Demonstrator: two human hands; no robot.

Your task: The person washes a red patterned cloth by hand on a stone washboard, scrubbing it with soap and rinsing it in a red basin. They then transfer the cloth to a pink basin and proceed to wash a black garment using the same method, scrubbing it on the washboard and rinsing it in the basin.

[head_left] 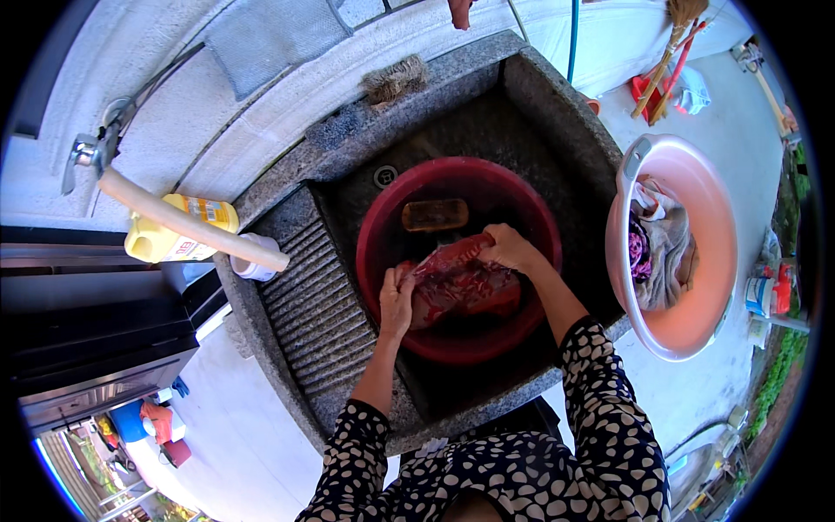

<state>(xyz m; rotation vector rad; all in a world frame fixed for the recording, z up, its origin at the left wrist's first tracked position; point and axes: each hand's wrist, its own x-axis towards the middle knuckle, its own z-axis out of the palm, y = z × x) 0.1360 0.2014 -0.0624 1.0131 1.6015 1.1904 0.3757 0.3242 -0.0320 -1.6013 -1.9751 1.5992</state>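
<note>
A dark red basin [376,217] stands inside a grey stone sink [563,104]. In it lies a wet, patterned red cloth [461,291], partly in dark water. My left hand [397,300] is closed on the cloth's left end, and my right hand [511,248] grips its upper right edge, so the cloth stretches between them. Behind the cloth, near the basin's far side, is a brown oblong block [435,215]; whether it is a brush or soap I cannot tell. The fingertips of both hands are partly hidden by the cloth.
Left of the basin is a ribbed stone washboard [317,287]. A tap [85,155] with a pale hose [191,222] reaches over a yellow jug [170,239] and white tub [254,257]. A pink basin [718,287] with grey laundry [665,257] sits right; a bristly scrubber [396,80] rests on the far rim.
</note>
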